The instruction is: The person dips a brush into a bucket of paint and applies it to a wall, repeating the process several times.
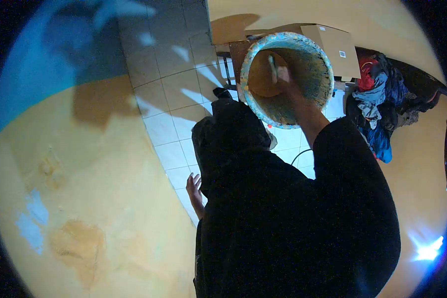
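Observation:
A big round bucket [328,74] with a rim crusted in blue and cream paint stands ahead of me, its inner wall stained brown. Orange-brown liquid [260,74] shows at its bottom. My right hand [283,78] reaches down into the bucket, its fingers closed around a pale-handled tool [272,68]. What is at the tool's far end I cannot make out. Low by my left side, my left hand [194,191] hangs beside the wall with its fingers apart, holding nothing.
A yellowish wall [84,188] with orange-brown and blue patches runs along my left. Pale floor tiles [169,119] lie between it and the bucket. Behind the bucket stands a cardboard box [335,49]; right of it is a heap of clothes [377,104]. A bright lamp [428,250] shines at right.

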Tool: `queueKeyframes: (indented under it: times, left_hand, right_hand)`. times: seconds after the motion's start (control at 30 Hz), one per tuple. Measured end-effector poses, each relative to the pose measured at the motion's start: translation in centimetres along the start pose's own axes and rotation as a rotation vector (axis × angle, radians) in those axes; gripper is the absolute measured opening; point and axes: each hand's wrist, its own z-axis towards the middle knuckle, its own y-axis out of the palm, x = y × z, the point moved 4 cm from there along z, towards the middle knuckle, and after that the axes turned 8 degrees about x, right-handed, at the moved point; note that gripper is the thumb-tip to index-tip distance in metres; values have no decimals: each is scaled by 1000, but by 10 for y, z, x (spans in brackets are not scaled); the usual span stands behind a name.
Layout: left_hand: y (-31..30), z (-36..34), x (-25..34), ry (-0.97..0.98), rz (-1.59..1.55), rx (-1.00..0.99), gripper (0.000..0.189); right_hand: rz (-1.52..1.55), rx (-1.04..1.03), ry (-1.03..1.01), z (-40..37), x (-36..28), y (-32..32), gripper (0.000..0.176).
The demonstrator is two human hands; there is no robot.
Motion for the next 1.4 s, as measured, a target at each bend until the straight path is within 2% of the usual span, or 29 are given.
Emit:
queueKeyframes:
  times: [0.37, 0.6, 0.67, 0.7, 0.77, 0.83, 0.87, 0.9, 0.97, 1.07, 1.1, 1.2, 1.3, 1.33, 1.4]
  left_hand:
    - [2, 15, -9, -7, 3, -40, 52]
    - [4, 18, -2, 12, 2, -77, 49]
    - [3, 18, 2, 48, -7, -30, 47]
    - [2, 22, 3, 54, -11, -31, 47]
    - [1, 30, 0, 28, 14, -73, 49]
    - [0, 29, 1, 111, -51, -160, 50]
    - [1, 37, 1, 72, 41, -73, 51]
    - [2, 44, 3, 25, 40, -104, 51]
    - [0, 48, 10, 119, 74, -184, 52]
    - [-5, 58, 16, 79, 100, -143, 51]
    - [-11, 68, 15, 216, 83, -263, 50]
    - [-23, 73, 32, 222, 69, -252, 48]
    - [-49, 89, 35, 458, -5, -397, 48]
    - [-58, 99, 35, 408, -38, -367, 47]
    - [-85, 115, 33, 319, -13, -305, 45]
  right_hand:
    - [-136, -134, 45, -12, -17, -7, 31]
    - [-153, -222, 57, -23, -62, -23, 31]
    - [339, -134, 116, -31, -74, -35, 36]
    - [339, -133, 108, -33, -76, -37, 36]
    - [621, -54, 285, -41, -71, -42, 43]
    - [563, 8, 278, -60, -79, -63, 49]
    - [506, 61, 270, -70, -83, -73, 57]
    - [502, 74, 267, -79, -83, -77, 57]
    - [440, 252, 78, -98, -92, -90, 51]
    - [544, 374, 47, -135, -106, -102, 46]
    - [541, 394, 28, -143, -111, -101, 46]
    - [946, 605, -115, -170, -122, -92, 35]
    - [1079, 636, -104, -195, -148, -84, 32]
    - [1080, 640, -131, -203, -161, -79, 32]
    - [1340, 687, -150, -222, -184, -67, 26]
